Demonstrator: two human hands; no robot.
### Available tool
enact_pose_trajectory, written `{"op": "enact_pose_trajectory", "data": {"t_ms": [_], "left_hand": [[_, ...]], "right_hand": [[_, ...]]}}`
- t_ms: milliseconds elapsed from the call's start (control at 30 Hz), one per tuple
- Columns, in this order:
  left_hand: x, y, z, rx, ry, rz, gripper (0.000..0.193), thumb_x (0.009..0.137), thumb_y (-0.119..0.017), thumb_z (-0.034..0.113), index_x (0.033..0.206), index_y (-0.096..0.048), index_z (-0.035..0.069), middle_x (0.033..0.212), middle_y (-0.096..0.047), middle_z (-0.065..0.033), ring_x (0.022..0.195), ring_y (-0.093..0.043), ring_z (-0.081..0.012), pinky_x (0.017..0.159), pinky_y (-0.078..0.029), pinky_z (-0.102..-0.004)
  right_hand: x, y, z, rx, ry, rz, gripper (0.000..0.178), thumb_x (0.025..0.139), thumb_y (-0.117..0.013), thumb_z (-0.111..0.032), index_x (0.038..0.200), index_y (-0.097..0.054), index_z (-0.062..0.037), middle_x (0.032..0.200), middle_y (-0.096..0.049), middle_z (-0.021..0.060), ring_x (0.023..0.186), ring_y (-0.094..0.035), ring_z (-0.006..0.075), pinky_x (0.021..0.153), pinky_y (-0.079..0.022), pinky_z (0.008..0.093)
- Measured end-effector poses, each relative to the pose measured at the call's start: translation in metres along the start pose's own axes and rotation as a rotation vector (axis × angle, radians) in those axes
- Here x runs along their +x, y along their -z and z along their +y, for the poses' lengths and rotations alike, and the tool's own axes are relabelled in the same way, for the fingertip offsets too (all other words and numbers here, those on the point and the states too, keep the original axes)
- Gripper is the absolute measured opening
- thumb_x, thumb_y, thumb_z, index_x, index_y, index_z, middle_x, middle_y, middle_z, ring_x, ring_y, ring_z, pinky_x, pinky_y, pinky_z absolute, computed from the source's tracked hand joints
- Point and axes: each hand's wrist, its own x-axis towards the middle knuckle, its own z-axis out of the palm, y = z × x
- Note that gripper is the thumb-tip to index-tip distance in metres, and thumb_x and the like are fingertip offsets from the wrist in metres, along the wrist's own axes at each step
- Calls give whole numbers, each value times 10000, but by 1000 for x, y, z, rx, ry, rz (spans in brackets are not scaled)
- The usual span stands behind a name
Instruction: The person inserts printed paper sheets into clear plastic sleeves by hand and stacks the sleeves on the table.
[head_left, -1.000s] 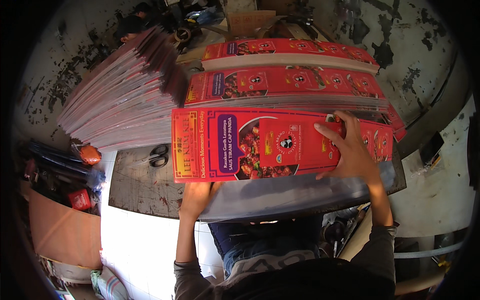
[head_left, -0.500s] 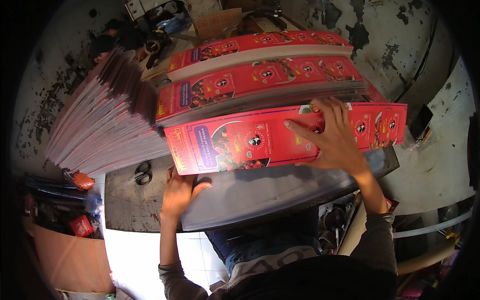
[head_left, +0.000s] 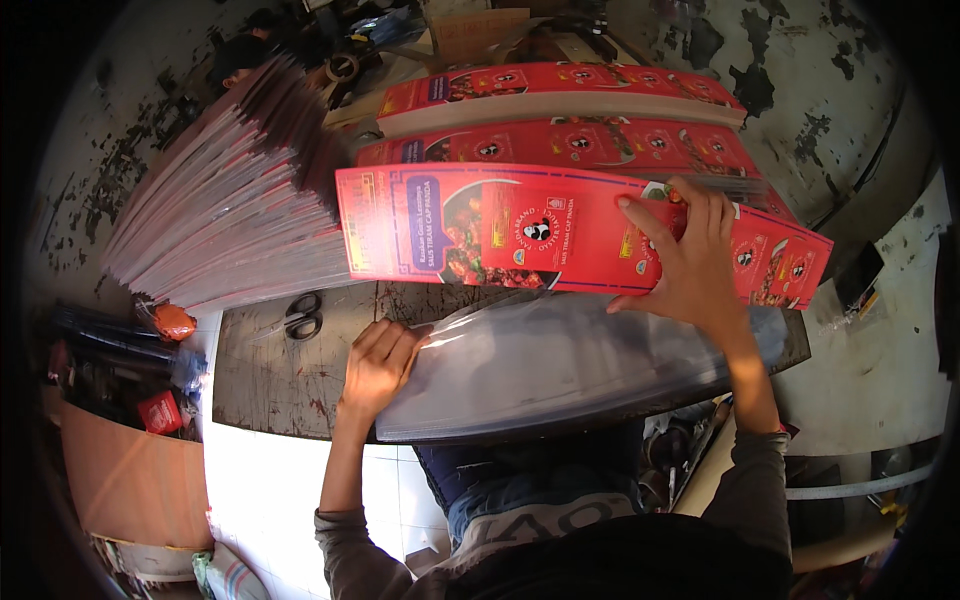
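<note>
My right hand (head_left: 690, 262) grips a long red printed card strip (head_left: 605, 225) by its lower edge, with fingers spread over its face. The strip is tilted above the table's far side, its left end raised. Below it lies a stack of clear plastic sheets (head_left: 570, 370) along the table's near edge. At the stack's upper left corner, my left hand (head_left: 380, 365) is closed in a pinch on a plastic sheet, whose edge lifts into a shiny fold. The fingertips of my left hand are partly hidden.
Behind the held strip stand stacks of similar red strips (head_left: 560, 80). A large fanned pile of plastic-covered strips (head_left: 225, 215) leans at the left. Black scissors (head_left: 303, 317) lie on the worn dark table (head_left: 270, 375). A person (head_left: 240, 58) is at the far left.
My left hand has left the strip's lower left corner and now pinches the plastic sheet. The strip's left end has risen away from the stack, still in my right hand.
</note>
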Motion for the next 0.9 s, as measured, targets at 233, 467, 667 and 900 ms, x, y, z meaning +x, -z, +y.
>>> {"op": "enact_pose_trajectory", "data": {"t_ms": [233,467,667,900], "left_hand": [[10,0,2,64,-221,223,152,632,-640,62,774,-589,82,768,-594,-18,663,-552,-167,601,-451,-291],[-1,-5,-1,-37,-124,-107,176,651,-586,83,826,-578,88,847,-621,-7,747,-588,-172,670,-468,-288],[-27,-25,-3,272,-121,30,351,701,-595,158,1038,-600,60,987,-600,-123,921,-552,-303,836,-416,-448],[-26,-24,-1,193,29,-39,280,695,-606,105,971,-602,55,916,-601,-153,861,-568,-327,774,-435,-453]], "right_hand": [[49,4,-6,165,-174,81,1148,363,-792,-560,1352,-323,-214,1106,-368,156,966,-356,307,816,-286,454],[113,21,-81,220,12,292,1169,356,-824,-494,1354,-307,-172,1046,-380,177,933,-353,293,710,-284,422],[149,-2,-174,564,144,550,1082,402,-778,-511,1294,-361,-62,918,-404,184,846,-384,291,697,-303,433],[137,-24,-179,625,61,344,1118,363,-808,-486,1293,-360,-56,956,-387,199,888,-372,306,720,-298,439]]}}
